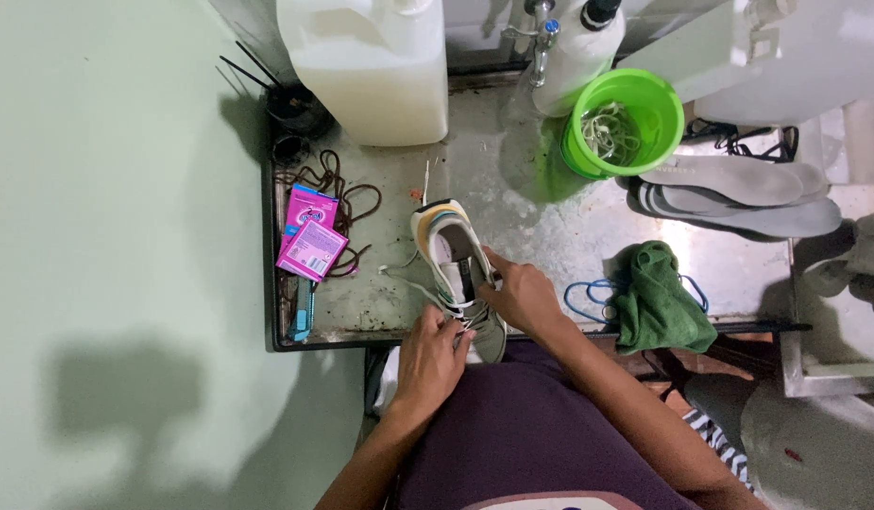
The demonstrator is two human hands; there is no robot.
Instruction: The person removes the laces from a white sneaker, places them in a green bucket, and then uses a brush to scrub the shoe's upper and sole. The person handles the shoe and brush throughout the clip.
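Two hands on one sneaker [458,274] at front edge of bench [588,236], toe toward person. Far left: pink packets [309,238], brown laces [347,194]. Left hand [432,359] pinching white lace [413,280] near toe, grip clenched on it. Right hand [524,295] grasping tongue area. Shoe looks light, soft upper, stiff sole; best held by sole sides. Right: green bucket [627,121], green cloth [659,297], insoles [739,194].

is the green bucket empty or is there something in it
Not empty. The green bucket stands upright with its mouth open, and a tangle of pale laces or cords lies at its bottom.
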